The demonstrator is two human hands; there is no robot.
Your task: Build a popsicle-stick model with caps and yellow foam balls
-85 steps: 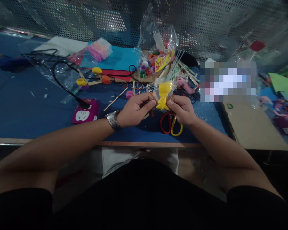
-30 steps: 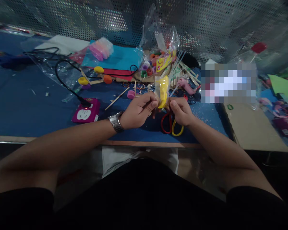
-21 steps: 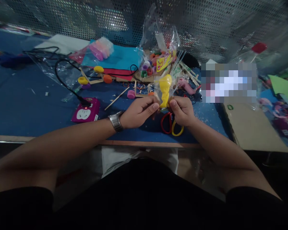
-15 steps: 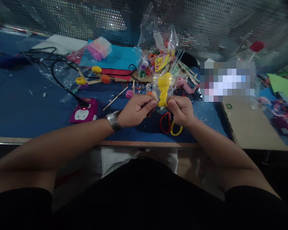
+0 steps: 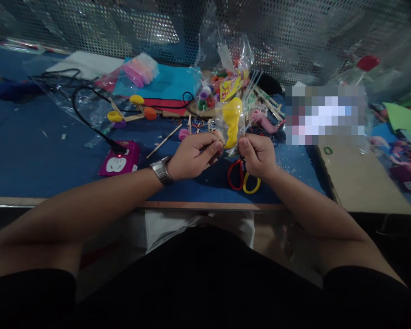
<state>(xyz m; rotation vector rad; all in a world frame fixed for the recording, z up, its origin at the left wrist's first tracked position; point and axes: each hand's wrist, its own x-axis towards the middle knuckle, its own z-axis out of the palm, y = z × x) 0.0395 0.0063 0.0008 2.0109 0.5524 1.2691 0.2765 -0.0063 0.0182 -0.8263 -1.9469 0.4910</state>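
A small clear bag [image 5: 221, 119] with a yellow, bulging item [image 5: 232, 121] inside is held upright between my two hands. My left hand [image 5: 196, 154], with a metal watch on the wrist, pinches the bag's lower left side. The lower right side is gripped between thumb and fingers of my right hand [image 5: 259, 156]. Scissors with red and yellow handles [image 5: 235, 175] lie on the blue table just below the bag, partly behind my right hand.
A purple power socket [image 5: 120, 159] with a black cable sits at left. Nearby are a stick [image 5: 164, 140] and a stick piece with colored caps [image 5: 134, 118]. Behind are a pink glue gun [image 5: 264, 121] and plastic bags. Cardboard [image 5: 363, 178] lies at right.
The yellow item in the bag has shifted slightly up and left, its top now tilted to the right. Both hands keep their hold on the bag with little movement.
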